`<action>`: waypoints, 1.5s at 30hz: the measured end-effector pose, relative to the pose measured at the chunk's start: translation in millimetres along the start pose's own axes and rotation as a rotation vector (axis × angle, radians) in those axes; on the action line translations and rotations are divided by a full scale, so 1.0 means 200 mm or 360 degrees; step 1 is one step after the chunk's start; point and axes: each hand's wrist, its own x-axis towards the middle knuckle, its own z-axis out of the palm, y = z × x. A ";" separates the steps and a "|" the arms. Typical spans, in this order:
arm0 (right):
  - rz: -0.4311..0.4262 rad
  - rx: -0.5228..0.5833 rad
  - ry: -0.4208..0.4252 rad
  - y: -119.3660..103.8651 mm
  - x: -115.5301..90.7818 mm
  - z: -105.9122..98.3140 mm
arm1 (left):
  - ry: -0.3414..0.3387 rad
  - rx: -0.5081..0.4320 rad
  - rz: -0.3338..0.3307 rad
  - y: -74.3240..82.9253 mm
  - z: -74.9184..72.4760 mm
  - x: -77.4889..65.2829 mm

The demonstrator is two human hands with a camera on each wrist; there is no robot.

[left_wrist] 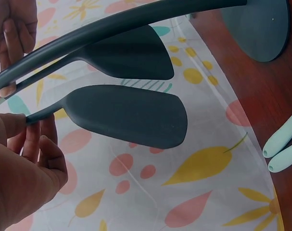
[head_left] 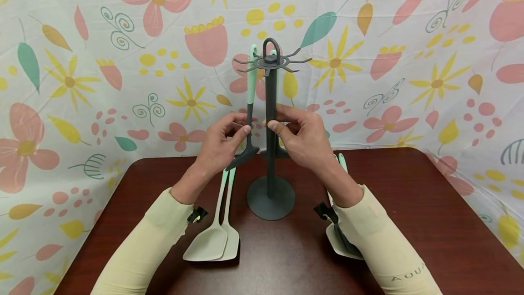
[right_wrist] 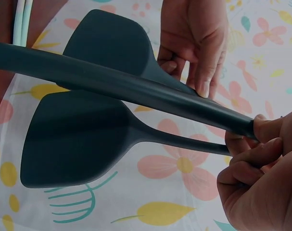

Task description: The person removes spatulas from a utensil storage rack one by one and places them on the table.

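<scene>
A dark utensil stand (head_left: 271, 158) with a ring of hooks (head_left: 272, 62) on top stands upright on the table. My left hand (head_left: 225, 138) pinches the dark neck of a turner (left_wrist: 126, 115), left of the pole. Its mint handle (head_left: 251, 81) reaches up to the hooks, blade hanging down. My right hand (head_left: 304, 135) grips the pole, thumb in front and fingers behind. A second dark turner (right_wrist: 78, 139) hangs behind the pole, its neck running in among the right fingers; I cannot tell whether they hold it too.
Two pale turners (head_left: 209, 242) with mint handles lie overlapped on the dark red table (head_left: 282, 267), left of the stand's round base (head_left: 262, 206). More utensils (head_left: 337, 242), one pale and one dark, lie partly under the right forearm. A floral cloth (head_left: 368, 117) hangs behind.
</scene>
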 end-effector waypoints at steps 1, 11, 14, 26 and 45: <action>0.0001 0.0001 -0.0001 0.00 0.00 0.00 | 0.0002 0.0010 0.0001 0.00 0.00 0.00; -0.0002 -0.0002 -0.0002 0.00 0.00 0.00 | 0.0007 0.0021 0.0013 -0.01 0.00 0.00; -0.0002 0.0001 -0.0001 0.00 0.00 0.00 | 0.0011 0.0029 0.0002 -0.01 0.00 0.00; -0.0016 0.0015 0.0004 0.01 0.00 0.00 | 0.0063 0.0015 -0.0071 -0.01 -0.01 0.00; 0.0010 0.0020 0.0001 0.00 0.00 0.00 | 0.0094 -0.0055 -0.0068 0.00 -0.04 0.00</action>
